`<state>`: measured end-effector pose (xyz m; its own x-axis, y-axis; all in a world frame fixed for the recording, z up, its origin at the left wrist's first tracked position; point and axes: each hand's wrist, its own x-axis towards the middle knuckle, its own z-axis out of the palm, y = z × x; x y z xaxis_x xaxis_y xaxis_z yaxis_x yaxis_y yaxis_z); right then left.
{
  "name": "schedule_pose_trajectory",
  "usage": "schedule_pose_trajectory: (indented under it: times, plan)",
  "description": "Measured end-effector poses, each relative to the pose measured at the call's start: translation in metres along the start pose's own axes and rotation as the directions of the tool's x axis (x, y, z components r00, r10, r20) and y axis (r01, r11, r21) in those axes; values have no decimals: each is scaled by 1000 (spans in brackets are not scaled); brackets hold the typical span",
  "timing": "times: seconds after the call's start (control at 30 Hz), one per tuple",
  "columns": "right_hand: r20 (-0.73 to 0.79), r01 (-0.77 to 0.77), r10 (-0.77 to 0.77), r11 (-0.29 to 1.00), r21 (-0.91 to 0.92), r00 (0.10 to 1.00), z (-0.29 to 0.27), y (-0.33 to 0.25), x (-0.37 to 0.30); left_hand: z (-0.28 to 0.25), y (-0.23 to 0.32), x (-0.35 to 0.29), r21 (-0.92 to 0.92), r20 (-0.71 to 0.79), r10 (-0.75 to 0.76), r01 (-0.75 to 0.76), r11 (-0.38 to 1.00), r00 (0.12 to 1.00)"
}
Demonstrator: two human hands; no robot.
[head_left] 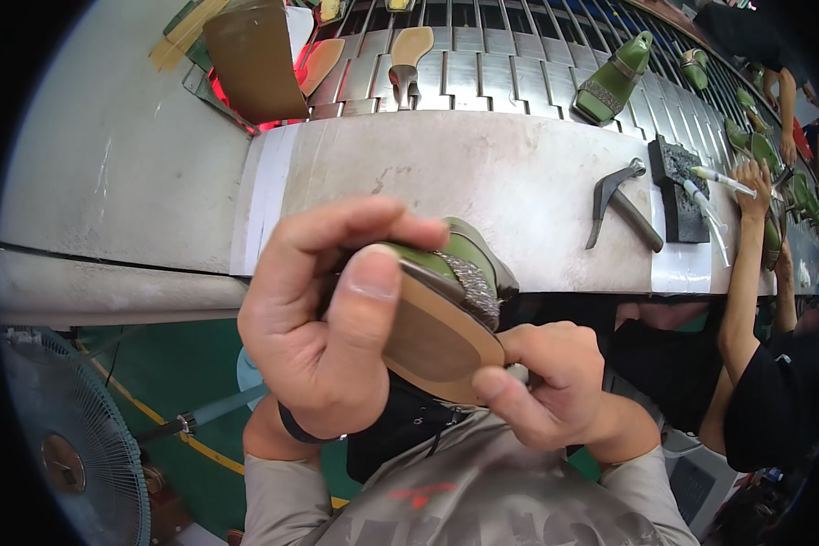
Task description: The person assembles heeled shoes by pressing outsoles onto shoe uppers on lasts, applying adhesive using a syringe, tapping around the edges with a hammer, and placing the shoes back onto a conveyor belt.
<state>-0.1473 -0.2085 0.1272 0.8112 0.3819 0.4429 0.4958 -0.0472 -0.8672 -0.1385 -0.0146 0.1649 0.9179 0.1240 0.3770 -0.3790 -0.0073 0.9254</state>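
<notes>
In front of my chest, near the bench's front edge, I hold a green shoe last [469,241] with a glittery grey strap across it and a tan sole [437,341] on the side turned toward me. My left hand [323,332] is closed round one end, its thumb pressed along the sole's edge and its fingers over the green side. With thumb and forefinger, my right hand [555,378] pinches the sole's rim at the other end. My left palm and fingers hide part of the last.
A hammer [632,205] lies on the pale bench [428,164], beside a black block [681,191] with syringes. Beyond runs a slatted conveyor [482,77] carrying a tan sole piece [412,45] and a strapped green last [617,80]. A fan [73,446] stands at left; a co-worker's arm [746,273] reaches in at right.
</notes>
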Motion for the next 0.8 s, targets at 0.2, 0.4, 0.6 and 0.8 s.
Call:
schedule_pose_trajectory:
  times: [0.2, 0.4, 0.6, 0.8]
  plan:
    - [107, 48, -39, 995, -86, 994, -1, 6, 12, -21, -32, -7, 30, 133, 81, -86, 996, 988]
    - [184, 104, 29, 735, -670, 982, -19, 60, 30, -21, -139, -53, 119, -62, 107, -100, 988, 992]
    - [223, 196, -54, 701, -685, 973, -31, 80, 34, -16, -144, -43, 58, 21, 92, -93, 994, 996]
    - [274, 206, -30, 737, -643, 961, -40, 80, 44, -14, -127, -20, 178, 182, 3, -35, 983, 983]
